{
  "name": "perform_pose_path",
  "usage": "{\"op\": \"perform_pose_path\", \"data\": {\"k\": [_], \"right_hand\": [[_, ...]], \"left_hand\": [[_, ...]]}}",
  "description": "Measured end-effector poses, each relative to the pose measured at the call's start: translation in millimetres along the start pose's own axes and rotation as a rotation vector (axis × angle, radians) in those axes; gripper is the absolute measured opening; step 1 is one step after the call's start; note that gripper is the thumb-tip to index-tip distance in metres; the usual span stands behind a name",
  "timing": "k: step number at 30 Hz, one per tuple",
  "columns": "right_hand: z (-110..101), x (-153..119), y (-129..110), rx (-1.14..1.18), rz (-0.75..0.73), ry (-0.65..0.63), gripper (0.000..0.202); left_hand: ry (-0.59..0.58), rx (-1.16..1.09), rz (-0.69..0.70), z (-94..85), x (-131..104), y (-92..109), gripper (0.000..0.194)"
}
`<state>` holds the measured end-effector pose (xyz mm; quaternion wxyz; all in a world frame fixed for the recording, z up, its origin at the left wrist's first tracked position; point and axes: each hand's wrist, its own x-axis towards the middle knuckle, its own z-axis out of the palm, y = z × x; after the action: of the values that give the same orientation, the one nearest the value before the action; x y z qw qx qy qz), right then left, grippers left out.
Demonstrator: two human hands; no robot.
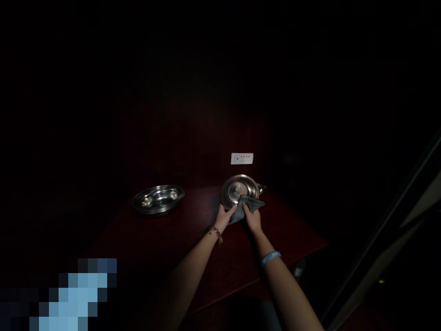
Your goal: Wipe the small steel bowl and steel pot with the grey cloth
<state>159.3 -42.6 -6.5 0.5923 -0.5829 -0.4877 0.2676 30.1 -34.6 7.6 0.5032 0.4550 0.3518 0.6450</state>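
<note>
A shiny round metal plate (241,185) is tilted up over the dark red table, its hollow side facing me. My left hand (224,217) grips its lower left rim, thumb on the front. A grey cloth (251,202) lies over the plate's lower right rim. Through that cloth my right hand (252,218) clasps the rim, thumb on top and the other fingers hidden behind. At the left of the table sits a stack of metal plates (158,200), apart from both hands. Part of another metal dish (262,189) shows behind the held plate.
The dark red table (196,230) meets a dark wall with a white socket panel (241,158). Below the right edge a bottle (299,268) is dimly visible. A pale slanted edge (389,234) runs along the right. Most of the surroundings are too dark to make out.
</note>
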Motion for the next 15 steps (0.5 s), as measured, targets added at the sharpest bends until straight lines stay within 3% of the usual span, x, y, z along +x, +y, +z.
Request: {"op": "perform_pose_path", "data": {"k": [15], "right_hand": [[0.2,-1.8,-4.6,-0.004,0.015,0.010,0.043]], "left_hand": [[0.032,0.085,0.018,-2.7,7.6,-8.8,0.040]]}}
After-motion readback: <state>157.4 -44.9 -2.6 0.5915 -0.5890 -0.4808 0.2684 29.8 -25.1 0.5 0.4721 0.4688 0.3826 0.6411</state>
